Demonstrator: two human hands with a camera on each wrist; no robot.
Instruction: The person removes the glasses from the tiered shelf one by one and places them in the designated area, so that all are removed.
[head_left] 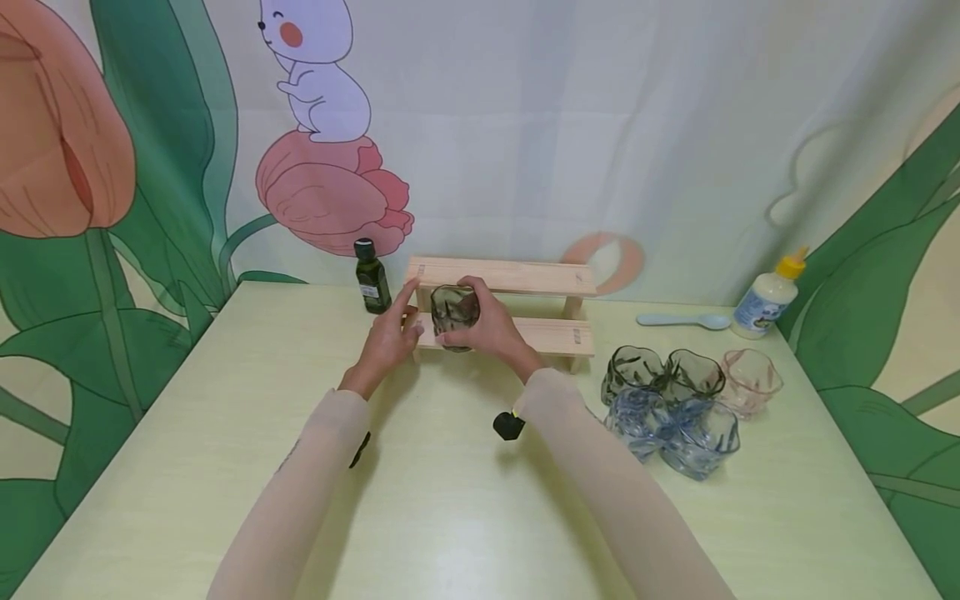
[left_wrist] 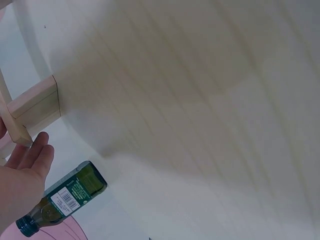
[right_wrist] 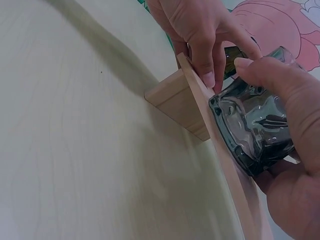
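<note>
My right hand (head_left: 493,327) grips a smoky grey-green wavy glass (head_left: 454,307), thumb on one side and fingers round the other. The glass is over the left part of the lower step of a two-tier wooden rack (head_left: 543,335); in the right wrist view its base (right_wrist: 235,142) meets the board. My left hand (head_left: 386,340) holds the left end of the rack, a fingertip on the lower board and other fingers past its end. Beside that hand stands a dark green bottle (head_left: 372,279), its label also showing in the left wrist view.
On the right stand two more grey-green glasses (head_left: 693,377), two blue glasses (head_left: 701,437) and a pink glass (head_left: 750,382). Behind them lie a pale blue spoon (head_left: 684,321) and a white bottle with a yellow cap (head_left: 765,302). A printed curtain (head_left: 487,150) hangs behind the table.
</note>
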